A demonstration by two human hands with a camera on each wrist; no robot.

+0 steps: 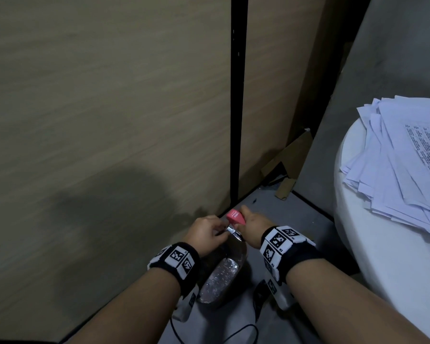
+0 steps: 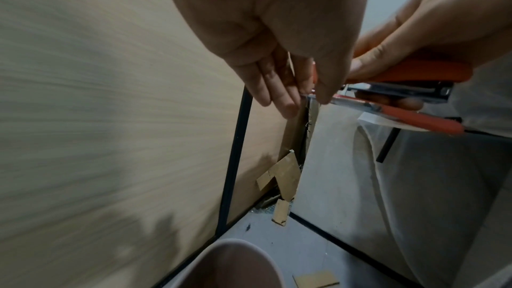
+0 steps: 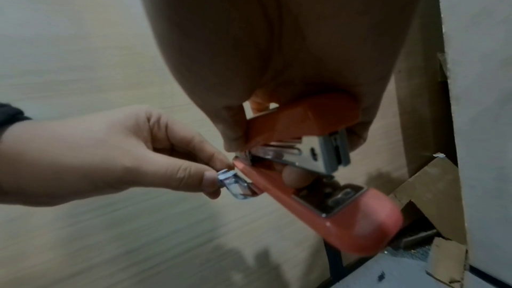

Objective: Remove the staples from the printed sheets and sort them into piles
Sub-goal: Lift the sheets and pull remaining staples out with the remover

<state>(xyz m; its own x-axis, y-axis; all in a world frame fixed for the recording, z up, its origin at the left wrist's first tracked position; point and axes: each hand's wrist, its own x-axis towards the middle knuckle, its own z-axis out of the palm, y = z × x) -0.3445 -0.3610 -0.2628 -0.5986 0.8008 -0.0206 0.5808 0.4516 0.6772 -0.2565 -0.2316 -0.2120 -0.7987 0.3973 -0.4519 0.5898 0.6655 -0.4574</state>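
Printed sheets [image 1: 402,155] heaped loose on the white surface [image 1: 372,244], well right of the stapler [image 1: 235,217] and untouched. Right hand [image 1: 255,225] clamped round the red stapler body; left hand [image 1: 205,232] pinching the metal remover tab [image 3: 235,183] at its rear end, both above the bowl of staples [image 1: 220,279] on the floor. Likely clearing a pulled staple into the bowl. Risk: staple flicking past the rim, or pricking a fingertip under a slipping pinch.
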